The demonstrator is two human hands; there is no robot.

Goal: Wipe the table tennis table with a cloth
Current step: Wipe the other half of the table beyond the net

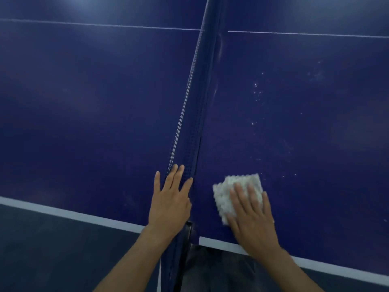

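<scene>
A dark blue table tennis table [315, 127] fills the view, split by its net [190, 114] running away from me. A white textured cloth [235, 184] lies on the right half near the front edge. My right hand [252, 216] presses flat on the cloth with straight fingers, covering its lower right part. My left hand [171, 199] rests with spread fingers on the table and against the near end of the net. Small white specks [256, 89] dot the right half beyond the cloth.
A white line [63, 211] marks the table's near edge, and a thin white centre line [105, 25] crosses far away. The dark net clamp [188, 230] sits at the near edge between my arms. Grey floor [52, 249] lies below the edge.
</scene>
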